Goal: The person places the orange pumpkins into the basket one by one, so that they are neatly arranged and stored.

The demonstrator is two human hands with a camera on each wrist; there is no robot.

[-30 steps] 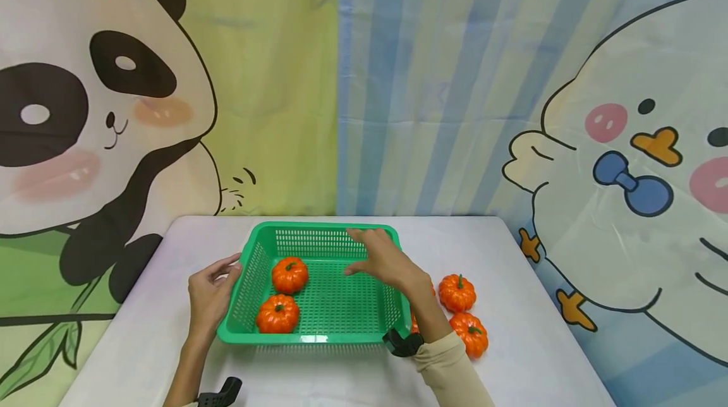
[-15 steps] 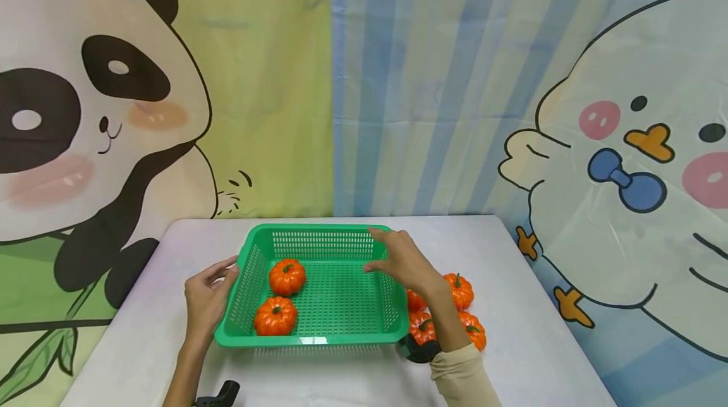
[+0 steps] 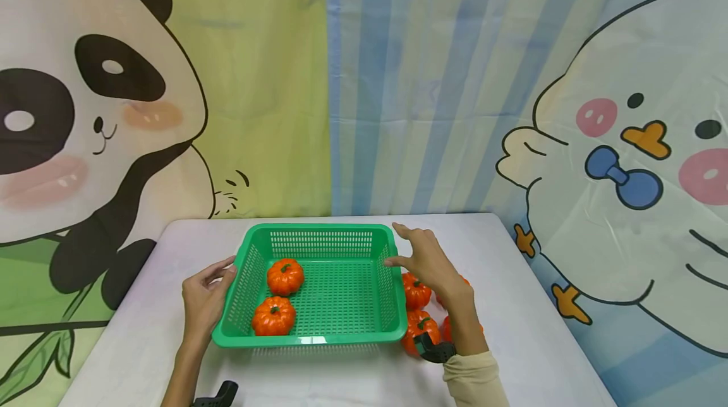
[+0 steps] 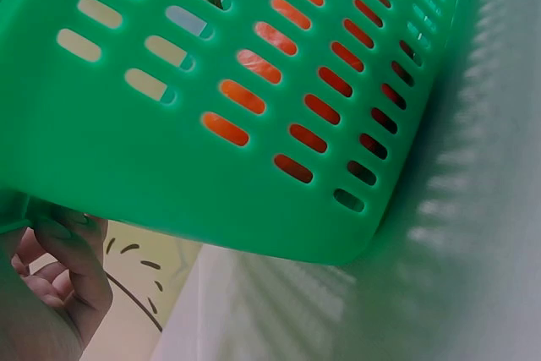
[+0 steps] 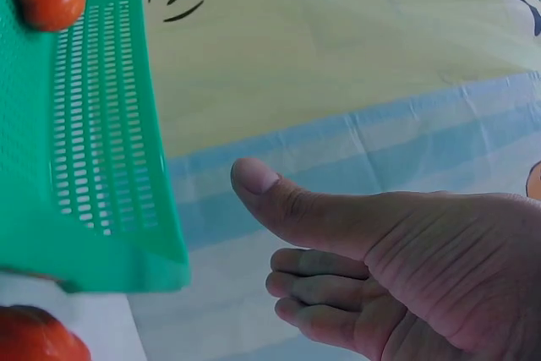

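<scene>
The left hand (image 3: 201,299) curls its grip on the left rim of the rectangular, perforated green plastic basket (image 3: 341,339); the right hand (image 3: 429,258) is empty, spread beside the right rim. Probably light and stiff, the basket suits holding by its short ends. It sits mouth upward on the white counter (image 3: 523,331), long axis left to right, two ribbed orange pumpkins (image 3: 274,317) inside.

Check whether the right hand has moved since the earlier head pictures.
Yes. Judged against the white table, the right hand has shifted to the right, from over the green basket's inside to its right rim.
</scene>
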